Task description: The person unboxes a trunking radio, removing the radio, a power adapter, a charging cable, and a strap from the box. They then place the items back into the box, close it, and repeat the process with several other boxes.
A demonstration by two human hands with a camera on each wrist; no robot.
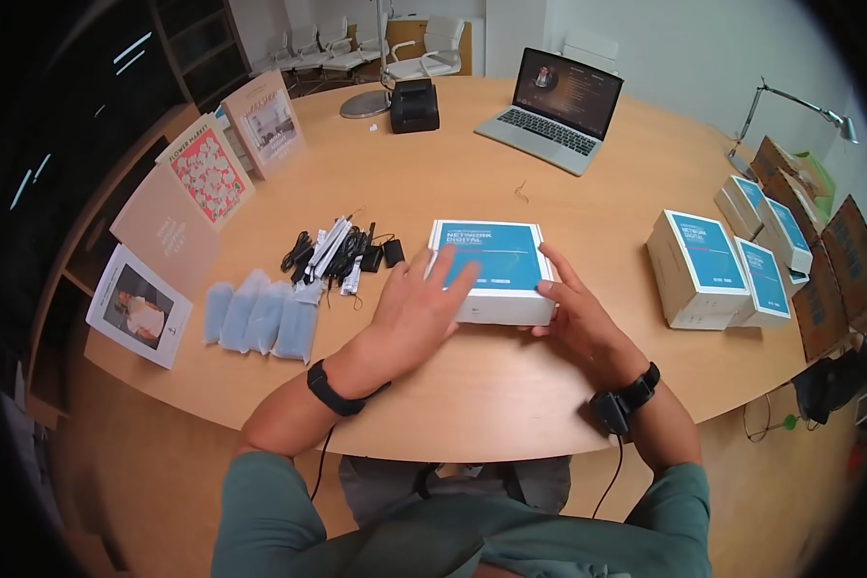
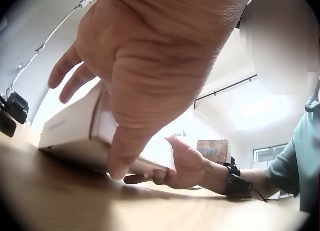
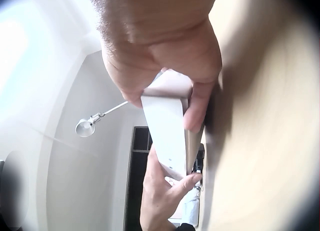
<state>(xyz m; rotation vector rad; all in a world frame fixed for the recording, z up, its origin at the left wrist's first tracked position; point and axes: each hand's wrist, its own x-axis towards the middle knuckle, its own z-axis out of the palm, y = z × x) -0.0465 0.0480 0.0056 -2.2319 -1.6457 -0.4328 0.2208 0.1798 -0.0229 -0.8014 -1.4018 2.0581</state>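
A white box [image 1: 501,306] with a blue printed lid sits on the table in front of the person. The left hand [image 1: 416,310] holds its left part, with blurred fingers spread over the lid. In the left wrist view, the left thumb [image 2: 123,153] reaches down to the lower edge of the box [image 2: 70,128]. At the right end, the right hand [image 1: 580,313] grips the box between thumb and fingers. In the right wrist view, the box [image 3: 164,128] stands between both hands, the left hand [image 3: 159,198] at its far end.
Similar boxes [image 1: 700,265] stand at the right beside brown cardboard [image 1: 828,289]. Black cables and adapters [image 1: 337,252] and blue wrapped packs [image 1: 260,316] lie to the left. Cards or books [image 1: 207,173] stand along the left edge. A laptop [image 1: 559,111] and a black device [image 1: 414,106] are farther back.
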